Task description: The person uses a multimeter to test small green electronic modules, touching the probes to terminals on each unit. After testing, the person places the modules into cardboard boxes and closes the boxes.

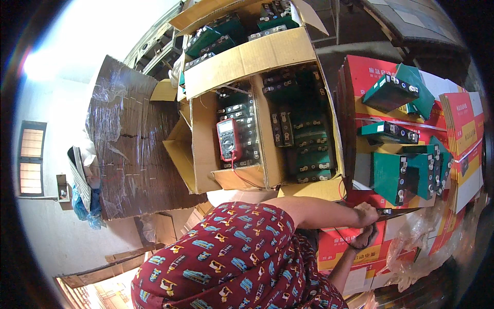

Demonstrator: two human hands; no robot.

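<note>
At four o'clock, my left hand (366, 213) and right hand (365, 237) sit close; clamped or apart, I cannot tell. Multimeter (227, 135), ten o'clock, lies face-up, presumably for reading.

Battery workshop or storeroom, open cartons (252, 63) holding green battery cells (313, 149) at twelve o'clock, a red multimeter (227, 148) resting on some, wrapped flat cardboard (128, 154) standing stacked at nine, printed red boxes (465, 129) lying piled at three.

Left arm (324, 213) stretched rightward | right forearm (341, 271) slanting up | left hand (366, 213) just above right hand (363, 238)
</note>
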